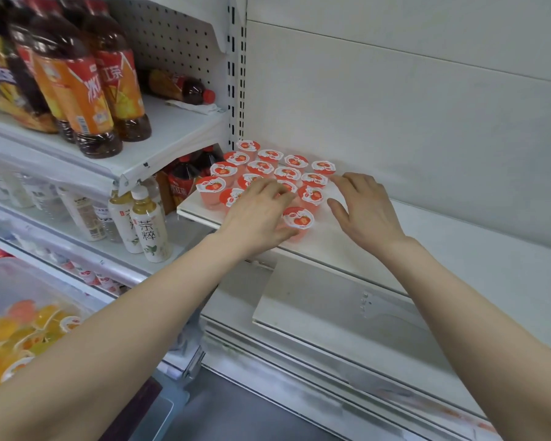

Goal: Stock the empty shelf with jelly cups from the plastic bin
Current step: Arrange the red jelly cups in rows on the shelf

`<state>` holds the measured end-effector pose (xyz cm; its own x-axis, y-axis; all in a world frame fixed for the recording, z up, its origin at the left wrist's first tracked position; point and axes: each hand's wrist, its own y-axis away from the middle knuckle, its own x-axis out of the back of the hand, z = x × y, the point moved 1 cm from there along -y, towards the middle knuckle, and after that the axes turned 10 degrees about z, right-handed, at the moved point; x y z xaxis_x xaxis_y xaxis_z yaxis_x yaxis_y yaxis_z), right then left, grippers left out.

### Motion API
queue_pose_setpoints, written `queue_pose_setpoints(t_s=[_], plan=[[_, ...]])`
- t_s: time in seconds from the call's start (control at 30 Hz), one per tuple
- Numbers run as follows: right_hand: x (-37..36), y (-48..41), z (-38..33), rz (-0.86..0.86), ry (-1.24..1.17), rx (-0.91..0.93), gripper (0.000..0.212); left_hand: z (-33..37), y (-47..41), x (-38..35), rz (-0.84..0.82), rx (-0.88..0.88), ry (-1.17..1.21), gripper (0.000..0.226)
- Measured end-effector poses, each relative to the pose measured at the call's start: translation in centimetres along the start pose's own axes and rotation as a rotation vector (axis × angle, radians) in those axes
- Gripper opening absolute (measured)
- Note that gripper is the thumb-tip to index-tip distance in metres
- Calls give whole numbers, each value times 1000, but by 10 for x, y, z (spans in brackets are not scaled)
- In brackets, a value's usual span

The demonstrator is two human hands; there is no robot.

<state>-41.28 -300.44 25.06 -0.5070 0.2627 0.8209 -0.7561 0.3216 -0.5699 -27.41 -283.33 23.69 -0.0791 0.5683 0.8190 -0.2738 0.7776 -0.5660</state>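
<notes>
Fifteen jelly cups (310, 195) can be counted on the shelf (458, 249), a few half hidden by the left hand (258, 214), one of two hands, the right hand (363, 208) being the other. One plastic bin (29, 278) is seen, its cups too blurred to be counted.

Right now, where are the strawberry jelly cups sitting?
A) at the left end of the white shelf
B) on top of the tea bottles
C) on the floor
A: the strawberry jelly cups stand in rows at the left end of the white shelf.
</notes>
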Motion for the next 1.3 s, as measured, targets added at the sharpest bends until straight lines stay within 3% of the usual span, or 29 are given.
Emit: queue_pose_setpoints(t_s=[0.17, 0.43, 0.7, 0.8, 1.03, 1.17, 1.3], plan=[[16, 11, -39, 51, 20, 18, 47, -30, 30, 26, 86, -31, 5, 48], [20, 34, -152, 130, 22, 98, 44, -110, 121, 84, 113, -53, -44, 47], [-27, 85, -310, 29, -168, 193, 46, -217, 272, 115, 77, 173, -74, 44], [-57, 113, -364, -26, -259, 243, 44, -248, 340, 116, -21, 329, -73, 48], [-119, 144, -445, -342, -369, 423, 42, -284, 452, 100, -243, 620, -95, 37], [-149, 125, -472, -668, -168, 393, 37, -291, 468, 87, -312, 743, -78, 37], [-177, 111, -497, -966, 44, 542, 47, -292, 469, 81, -328, 767, -103, 38]])
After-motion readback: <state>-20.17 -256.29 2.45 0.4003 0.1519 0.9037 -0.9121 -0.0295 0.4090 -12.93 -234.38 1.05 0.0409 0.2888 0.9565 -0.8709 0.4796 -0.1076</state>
